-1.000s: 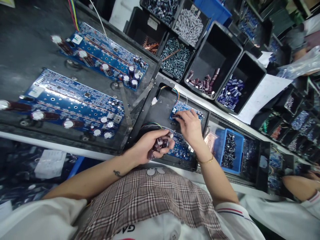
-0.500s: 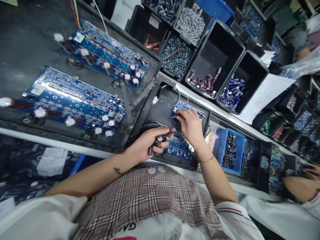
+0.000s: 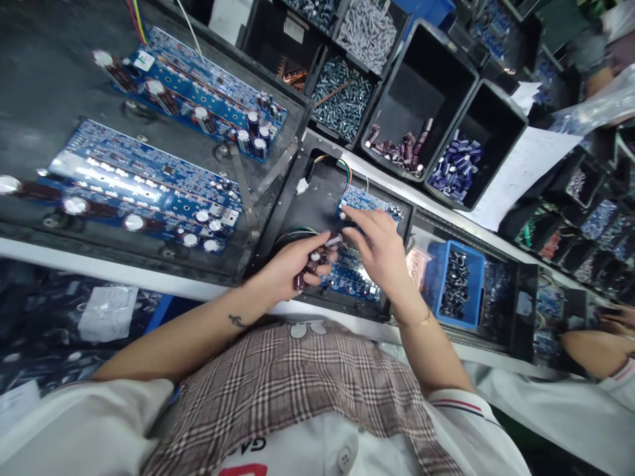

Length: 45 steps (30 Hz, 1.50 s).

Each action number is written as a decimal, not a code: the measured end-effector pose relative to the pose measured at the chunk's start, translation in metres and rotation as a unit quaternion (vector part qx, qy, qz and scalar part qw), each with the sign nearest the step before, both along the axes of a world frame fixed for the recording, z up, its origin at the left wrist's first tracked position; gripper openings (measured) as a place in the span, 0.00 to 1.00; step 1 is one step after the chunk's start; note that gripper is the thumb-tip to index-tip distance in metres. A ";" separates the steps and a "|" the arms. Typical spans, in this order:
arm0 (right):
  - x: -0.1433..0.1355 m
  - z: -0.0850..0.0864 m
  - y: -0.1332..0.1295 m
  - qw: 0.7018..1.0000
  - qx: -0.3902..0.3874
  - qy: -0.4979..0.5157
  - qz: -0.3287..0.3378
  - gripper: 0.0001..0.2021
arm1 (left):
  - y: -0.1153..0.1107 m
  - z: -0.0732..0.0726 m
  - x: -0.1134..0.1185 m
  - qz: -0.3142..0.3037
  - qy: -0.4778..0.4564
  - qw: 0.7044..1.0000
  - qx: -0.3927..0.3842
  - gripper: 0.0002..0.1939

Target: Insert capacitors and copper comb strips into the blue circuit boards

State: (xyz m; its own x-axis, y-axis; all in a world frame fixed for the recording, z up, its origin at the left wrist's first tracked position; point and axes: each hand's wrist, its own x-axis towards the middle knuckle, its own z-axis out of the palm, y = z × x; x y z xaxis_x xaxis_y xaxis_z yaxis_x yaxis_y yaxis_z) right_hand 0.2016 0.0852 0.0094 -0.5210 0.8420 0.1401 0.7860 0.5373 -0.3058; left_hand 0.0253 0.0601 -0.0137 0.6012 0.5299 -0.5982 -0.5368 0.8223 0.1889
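Observation:
My left hand (image 3: 285, 268) is closed around several brown electrolytic capacitors (image 3: 313, 261), and one of them sticks out between thumb and forefinger. Just to its right, my right hand (image 3: 384, 251) hovers with thumb and fingers apart, holding nothing that I can see. Beneath the right fingers lies a small blue circuit board (image 3: 367, 196) with coloured wires, partly covered by the hand. A second blue board (image 3: 342, 276) lies nearer my body, below both hands. Both boards rest in a black tray (image 3: 297, 215).
Two larger blue boards (image 3: 169, 92) with upright and lying capacitors occupy the left tray. Beyond my hands stand black bins with brown capacitors (image 3: 409, 151), purple capacitors (image 3: 456, 168) and screws (image 3: 342, 96). A blue bin (image 3: 480, 284) stands right; a co-worker's arm (image 3: 592, 350) shows far right.
My right hand has come back slightly from the far small board, and its fingers have spread. My left thumb has shifted the protruding capacitor. The whole view has moved a little.

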 end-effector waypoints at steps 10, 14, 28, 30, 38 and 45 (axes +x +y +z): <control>0.047 -0.008 -0.118 0.994 -0.047 -0.061 -0.079 0.11 | -0.078 -0.001 0.018 -0.186 -0.014 0.977 -0.102 0.10; 0.053 -0.026 -0.117 0.994 -0.044 -0.066 -0.077 0.12 | -0.084 -0.005 0.017 -0.196 0.006 0.980 -0.032 0.12; 0.054 -0.031 -0.118 0.995 -0.011 -0.087 -0.037 0.15 | -0.082 0.006 0.015 -0.180 0.008 0.984 -0.007 0.11; 0.055 -0.033 -0.119 0.996 -0.008 -0.087 -0.029 0.15 | -0.085 0.007 0.013 -0.162 0.018 0.986 -0.017 0.09; 0.052 -0.029 -0.116 0.995 -0.009 -0.098 -0.030 0.13 | -0.088 0.004 0.011 -0.146 0.028 0.988 -0.031 0.06; 0.051 -0.026 -0.119 0.992 0.019 -0.116 0.037 0.18 | -0.082 0.002 0.017 -0.196 0.029 0.978 -0.070 0.16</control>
State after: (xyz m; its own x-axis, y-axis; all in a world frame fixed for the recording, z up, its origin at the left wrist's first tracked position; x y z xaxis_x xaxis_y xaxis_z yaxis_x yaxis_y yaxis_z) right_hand 0.2521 -0.0337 -0.0163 -0.6036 0.7963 0.0406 0.7905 0.6043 -0.1000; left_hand 0.0418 -0.0218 -0.0117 0.7041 0.1770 -0.6877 -0.1671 0.9825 0.0818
